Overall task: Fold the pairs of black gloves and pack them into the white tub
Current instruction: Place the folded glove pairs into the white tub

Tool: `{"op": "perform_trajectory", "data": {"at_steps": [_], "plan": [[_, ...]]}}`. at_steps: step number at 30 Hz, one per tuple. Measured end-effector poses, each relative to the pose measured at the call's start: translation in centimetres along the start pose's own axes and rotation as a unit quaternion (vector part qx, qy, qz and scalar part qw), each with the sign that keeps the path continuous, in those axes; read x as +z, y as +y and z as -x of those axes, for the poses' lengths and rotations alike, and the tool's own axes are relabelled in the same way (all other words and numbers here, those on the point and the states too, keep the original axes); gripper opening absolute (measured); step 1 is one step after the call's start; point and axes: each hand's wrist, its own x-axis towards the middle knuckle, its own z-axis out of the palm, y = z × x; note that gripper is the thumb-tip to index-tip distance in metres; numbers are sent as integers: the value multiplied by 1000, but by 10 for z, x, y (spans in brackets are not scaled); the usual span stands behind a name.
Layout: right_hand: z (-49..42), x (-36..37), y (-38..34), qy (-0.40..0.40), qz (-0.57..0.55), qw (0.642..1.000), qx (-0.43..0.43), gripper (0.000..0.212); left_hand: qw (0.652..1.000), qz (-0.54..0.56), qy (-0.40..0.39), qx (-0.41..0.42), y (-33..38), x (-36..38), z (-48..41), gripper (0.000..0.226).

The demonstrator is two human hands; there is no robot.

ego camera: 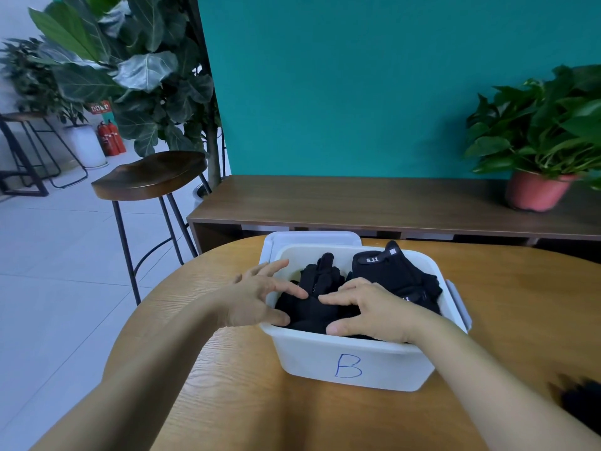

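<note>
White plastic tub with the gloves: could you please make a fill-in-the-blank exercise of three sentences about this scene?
1. The white plastic tub carries a blue handwritten letter ____ on its near wall.
2. The tub stands on a light ____ table.
3. The left hand and the right hand touch the black fabric gloves in the tub, and one glove shows the white print ____.

Missing words: B; wooden; 5.11

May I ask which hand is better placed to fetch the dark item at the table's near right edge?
Probably the right hand: it lies on the side nearer the blurred dark item; the left hand, at the left rim of the white tub, would have to cross.
</note>
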Motion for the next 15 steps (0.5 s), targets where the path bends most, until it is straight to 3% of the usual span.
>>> {"op": "perform_trajectory", "data": {"at_steps": [6, 11, 15], "plan": [[4, -1, 5, 14, -61, 998, -21, 65, 998, 59, -9, -10, -2, -3, 2, 61], [2, 1, 5, 7, -2, 1000, -12, 72, 999, -27, -26, -24, 2, -1, -2, 72], [5, -4, 0, 22, -29, 999, -14, 70, 999, -15, 8, -34, 12, 1, 2, 72]]}}
